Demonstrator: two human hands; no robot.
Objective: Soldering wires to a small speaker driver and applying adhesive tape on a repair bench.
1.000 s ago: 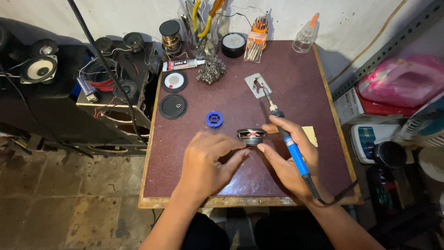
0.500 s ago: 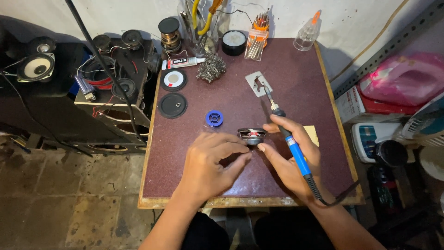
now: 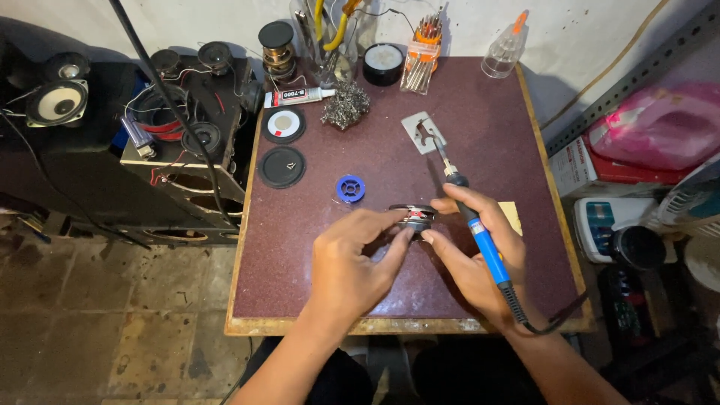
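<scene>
A small round speaker (image 3: 412,217) with a red mark on its metal frame sits near the middle of the dark red table (image 3: 480,105). My left hand (image 3: 352,262) pinches its left side with thumb and fingers. My right hand (image 3: 476,255) touches the speaker's right side with its fingertips and also holds a soldering iron with a blue handle (image 3: 480,236). The iron's tip points away from me, toward a small metal stand (image 3: 422,132). A blue solder spool (image 3: 350,187) lies just beyond the speaker.
Two round black speaker parts (image 3: 282,146) lie at the table's left. A glue tube (image 3: 298,95), a wire-wool tip cleaner (image 3: 346,104), a jar of tools (image 3: 330,37), a screwdriver set (image 3: 420,52) and a plastic bottle (image 3: 505,51) line the back. Loose speakers (image 3: 60,101) fill the left.
Both hands stay on the small speaker with only slight finger shifts. The soldering iron keeps the same angle.
</scene>
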